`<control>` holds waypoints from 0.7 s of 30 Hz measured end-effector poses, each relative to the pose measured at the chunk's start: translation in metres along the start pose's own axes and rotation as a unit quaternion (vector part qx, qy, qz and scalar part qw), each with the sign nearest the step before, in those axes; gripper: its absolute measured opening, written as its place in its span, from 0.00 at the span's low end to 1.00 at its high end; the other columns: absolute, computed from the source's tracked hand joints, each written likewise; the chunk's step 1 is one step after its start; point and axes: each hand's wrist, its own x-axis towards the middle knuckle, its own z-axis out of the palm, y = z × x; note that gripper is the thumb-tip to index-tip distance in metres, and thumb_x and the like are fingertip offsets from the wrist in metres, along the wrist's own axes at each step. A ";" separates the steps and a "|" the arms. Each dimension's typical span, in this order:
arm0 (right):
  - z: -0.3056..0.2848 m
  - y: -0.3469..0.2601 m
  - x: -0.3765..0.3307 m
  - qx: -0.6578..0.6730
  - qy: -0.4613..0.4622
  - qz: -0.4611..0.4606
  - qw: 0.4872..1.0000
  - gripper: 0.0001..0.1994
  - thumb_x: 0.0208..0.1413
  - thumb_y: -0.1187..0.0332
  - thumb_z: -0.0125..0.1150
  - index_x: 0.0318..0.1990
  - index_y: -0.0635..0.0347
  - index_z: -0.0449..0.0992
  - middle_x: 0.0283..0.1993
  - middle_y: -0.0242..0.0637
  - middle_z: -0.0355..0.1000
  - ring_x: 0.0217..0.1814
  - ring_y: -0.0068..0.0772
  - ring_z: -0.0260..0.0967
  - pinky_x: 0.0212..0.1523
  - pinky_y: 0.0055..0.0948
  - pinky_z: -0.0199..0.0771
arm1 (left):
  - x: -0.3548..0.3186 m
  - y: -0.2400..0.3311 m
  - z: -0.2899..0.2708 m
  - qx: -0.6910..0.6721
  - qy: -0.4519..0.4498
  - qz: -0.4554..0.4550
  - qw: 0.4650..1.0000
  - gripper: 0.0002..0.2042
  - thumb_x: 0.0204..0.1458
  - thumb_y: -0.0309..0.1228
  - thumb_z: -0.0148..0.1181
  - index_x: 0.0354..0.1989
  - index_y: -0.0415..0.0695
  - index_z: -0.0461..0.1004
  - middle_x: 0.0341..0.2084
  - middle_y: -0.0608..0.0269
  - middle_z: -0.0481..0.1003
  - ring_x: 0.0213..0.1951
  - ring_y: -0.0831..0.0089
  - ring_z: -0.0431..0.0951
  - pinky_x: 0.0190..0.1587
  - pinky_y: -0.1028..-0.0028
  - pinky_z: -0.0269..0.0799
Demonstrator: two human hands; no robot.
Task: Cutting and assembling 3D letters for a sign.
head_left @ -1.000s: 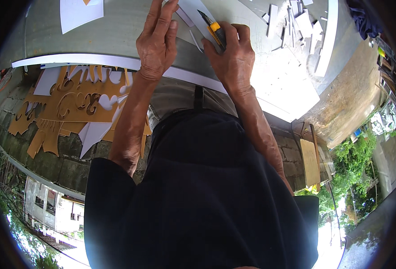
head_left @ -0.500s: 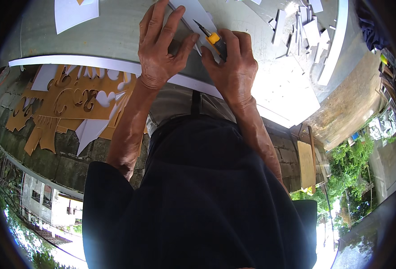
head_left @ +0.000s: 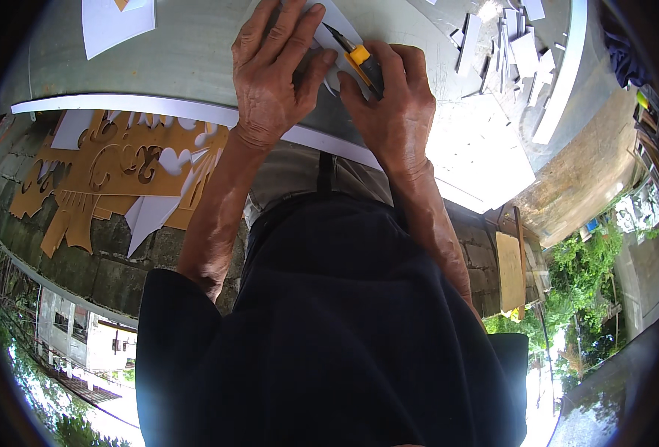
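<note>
Between my hands lies a white strip of board [head_left: 337, 22] on the grey-green tabletop [head_left: 188, 56], running off the upper edge of the view. My right hand [head_left: 398, 100] is closed around a craft knife [head_left: 367, 65] with a dark and yellow handle. Its dark pointed tip lies over the strip, aimed up and to the left. Fingers stretched out, my left hand [head_left: 276, 78] rests at the strip's left side, with the thumb near the knife. A thin white sliver sticks out below the thumb.
White offcuts [head_left: 523, 52] lie scattered at the upper right, beyond a bright white sheet [head_left: 482, 145]. Another white sheet [head_left: 119, 28] is at the upper left. Brown boards with curly cut-outs [head_left: 113, 167] stand below the table's white edge [head_left: 143, 104].
My right hand and the knife have shifted slightly up and to the right. The left hand has moved slightly right, its thumb a little higher.
</note>
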 end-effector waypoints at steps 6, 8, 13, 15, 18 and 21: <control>0.001 0.000 0.001 0.000 -0.004 -0.004 1.000 0.22 0.48 0.66 0.75 0.51 0.58 0.76 0.47 0.39 0.72 0.29 0.38 0.80 0.24 0.34 0.81 | 0.000 0.001 -0.002 0.022 -0.026 0.002 0.999 0.24 0.52 0.29 0.69 0.60 0.44 0.78 0.63 0.59 0.74 0.69 0.54 0.66 0.68 0.59 0.64; 0.001 -0.001 0.000 0.001 -0.005 0.000 1.000 0.23 0.48 0.65 0.75 0.51 0.58 0.76 0.46 0.39 0.71 0.29 0.37 0.79 0.24 0.34 0.80 | -0.001 -0.002 -0.002 -0.008 -0.021 0.001 1.000 0.24 0.52 0.29 0.69 0.60 0.42 0.78 0.64 0.57 0.73 0.69 0.51 0.66 0.69 0.58 0.64; 0.002 -0.001 -0.001 0.002 -0.005 0.004 1.000 0.23 0.47 0.65 0.76 0.51 0.59 0.75 0.45 0.38 0.71 0.28 0.37 0.78 0.22 0.34 0.79 | 0.001 -0.001 -0.002 -0.015 -0.034 0.000 0.999 0.26 0.50 0.29 0.70 0.61 0.41 0.77 0.64 0.55 0.73 0.70 0.49 0.65 0.70 0.57 0.64; 0.003 -0.001 -0.001 -0.005 -0.010 0.000 1.000 0.23 0.47 0.65 0.76 0.51 0.59 0.75 0.45 0.38 0.70 0.27 0.36 0.77 0.22 0.33 0.79 | 0.001 -0.001 -0.003 -0.019 -0.032 -0.002 0.999 0.27 0.50 0.29 0.70 0.61 0.41 0.77 0.65 0.54 0.72 0.70 0.49 0.65 0.70 0.57 0.64; 0.003 -0.005 -0.003 -0.002 -0.006 -0.001 1.000 0.24 0.46 0.66 0.76 0.51 0.61 0.74 0.44 0.38 0.69 0.25 0.34 0.76 0.21 0.33 0.78 | 0.001 0.000 -0.006 -0.027 -0.049 -0.001 0.998 0.28 0.51 0.28 0.68 0.63 0.40 0.74 0.66 0.50 0.70 0.71 0.45 0.63 0.70 0.55 0.63; 0.003 -0.010 -0.007 0.008 0.007 0.002 1.000 0.26 0.45 0.67 0.76 0.51 0.63 0.73 0.44 0.39 0.69 0.26 0.34 0.76 0.20 0.33 0.77 | 0.001 0.000 -0.007 -0.061 -0.003 0.003 0.998 0.29 0.52 0.26 0.65 0.66 0.37 0.70 0.67 0.44 0.67 0.72 0.41 0.59 0.71 0.53 0.61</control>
